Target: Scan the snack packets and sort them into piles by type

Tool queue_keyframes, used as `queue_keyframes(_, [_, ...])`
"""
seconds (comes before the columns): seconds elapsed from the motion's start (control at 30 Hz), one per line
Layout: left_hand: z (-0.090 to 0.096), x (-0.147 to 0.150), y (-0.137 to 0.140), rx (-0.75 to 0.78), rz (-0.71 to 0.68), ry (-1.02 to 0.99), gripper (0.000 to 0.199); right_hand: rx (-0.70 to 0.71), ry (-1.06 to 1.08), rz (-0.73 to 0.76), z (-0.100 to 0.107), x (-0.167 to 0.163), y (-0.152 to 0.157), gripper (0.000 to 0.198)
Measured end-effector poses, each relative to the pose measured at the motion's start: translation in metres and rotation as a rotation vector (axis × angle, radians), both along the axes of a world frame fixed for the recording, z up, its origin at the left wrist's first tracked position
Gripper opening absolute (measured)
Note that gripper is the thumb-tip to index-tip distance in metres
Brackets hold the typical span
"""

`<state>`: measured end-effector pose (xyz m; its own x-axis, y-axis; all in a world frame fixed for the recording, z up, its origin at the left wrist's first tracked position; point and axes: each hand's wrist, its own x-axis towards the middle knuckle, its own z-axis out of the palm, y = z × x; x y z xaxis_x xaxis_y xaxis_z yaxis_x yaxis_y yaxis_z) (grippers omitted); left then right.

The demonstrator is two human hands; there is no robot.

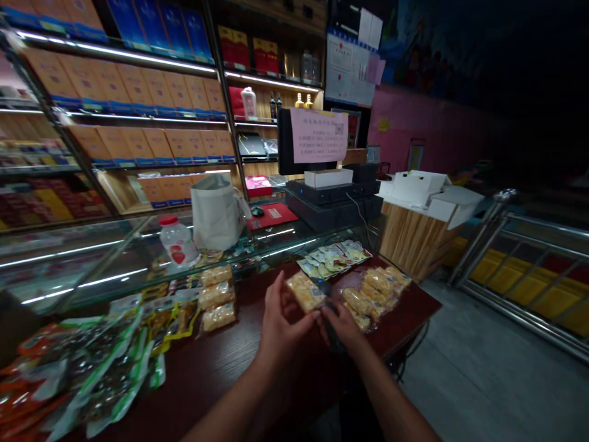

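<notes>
In front of me, above the dark red tabletop point(221, 362), my left hand point(283, 322) grips a clear packet of pale yellow snacks point(304, 291) between thumb and fingers. Close beside it, my right hand point(344, 325) is wrapped round a dark handheld scanner point(324, 286) with a small blue light, its head right by the packet. To the right lies a group of similar snack packets point(380, 288). Three more packets point(217, 296) are lined up left of my hands. Green and white sachets point(335, 258) lie just beyond the held packet.
Green-edged and orange bags point(87, 362) are heaped at the left. A glass counter point(151, 245) carries a red-capped bottle point(177, 242), a pale bag point(216, 212) and a monitor with a pink paper point(319, 135). Boxed shelves point(138, 92) stand behind; a metal railing point(529, 264) is at right.
</notes>
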<state>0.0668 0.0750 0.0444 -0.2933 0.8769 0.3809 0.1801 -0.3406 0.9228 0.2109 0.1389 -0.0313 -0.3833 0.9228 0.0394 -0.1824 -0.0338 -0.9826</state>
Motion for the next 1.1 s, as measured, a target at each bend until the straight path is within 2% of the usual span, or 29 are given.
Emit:
queue_keyframes(0.1, [-0.008,-0.033,-0.023,-0.157,-0.022,-0.313,0.087,0.016,0.051,-0.088,0.012,0.02,-0.016,0.05])
queue_keyframes(0.2, [-0.022,-0.049,-0.038,-0.222,0.002,-0.442,0.086,0.032,0.049,-0.155,0.029,0.029,-0.034,0.052])
queue_keyframes(0.33, [-0.036,-0.04,-0.056,-0.214,-0.041,-0.472,0.093,0.049,-0.063,-0.185,0.039,0.012,-0.064,0.042])
queue_keyframes(0.5, [-0.038,-0.021,-0.073,-0.163,-0.205,-0.477,0.09,0.028,-0.155,-0.229,0.034,-0.011,-0.084,0.045])
queue_keyframes(0.57, [-0.035,-0.022,-0.077,-0.16,-0.26,-0.545,0.074,0.017,-0.166,-0.259,0.034,-0.01,-0.082,0.045])
queue_keyframes(0.67, [-0.028,-0.032,-0.076,-0.229,-0.298,-0.601,0.042,0.021,-0.199,-0.218,0.04,-0.001,-0.077,0.047])
queue_keyframes(0.73, [-0.024,-0.041,-0.072,-0.275,-0.305,-0.609,0.039,0.052,-0.233,-0.183,0.046,0.006,-0.076,0.047])
queue_keyframes(0.8, [-0.02,-0.053,-0.066,-0.283,-0.262,-0.612,0.045,0.11,-0.259,-0.197,0.052,0.013,-0.078,0.043])
queue_keyframes(0.9, [-0.02,-0.076,-0.057,-0.273,-0.104,-0.595,0.055,0.188,-0.314,-0.226,0.056,0.029,-0.08,0.041])
queue_keyframes(1.0, [-0.027,-0.098,-0.052,-0.244,0.069,-0.575,0.056,0.237,-0.394,-0.205,0.055,0.047,-0.081,0.044])
queue_keyframes(1.1, [-0.036,-0.111,-0.051,-0.203,0.175,-0.558,0.052,0.326,-0.508,-0.235,0.048,0.056,-0.082,0.041])
